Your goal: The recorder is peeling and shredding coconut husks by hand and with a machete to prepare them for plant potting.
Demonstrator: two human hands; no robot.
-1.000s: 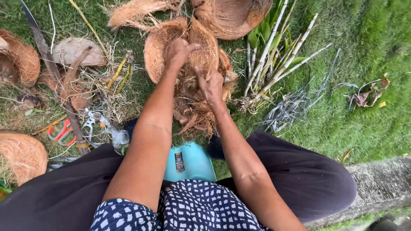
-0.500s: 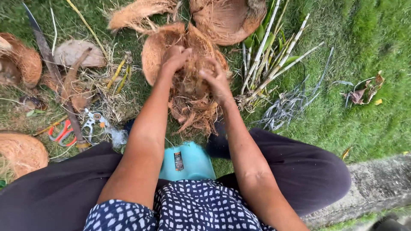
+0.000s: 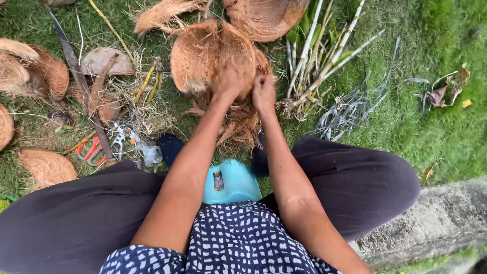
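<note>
A brown, fibrous coconut husk (image 3: 203, 56) lies on the grass in front of me. My left hand (image 3: 229, 81) grips its lower edge. My right hand (image 3: 264, 94) is closed on the loose husk fibres (image 3: 238, 124) that hang below it, close beside the left hand. Both forearms reach out over a light blue plastic container (image 3: 233, 182) between my knees.
Other coconut husk pieces (image 3: 35, 71) lie at the left and at the top (image 3: 266, 18). A long rusty blade (image 3: 76, 76), orange-handled pruning shears (image 3: 96, 149) and a cut plant with pale stalks (image 3: 319, 56) rest on the grass. A concrete kerb (image 3: 441, 218) runs at lower right.
Both hands have come closer together on the husk, and the husk has shifted a little toward me. The view has tilted slightly.
</note>
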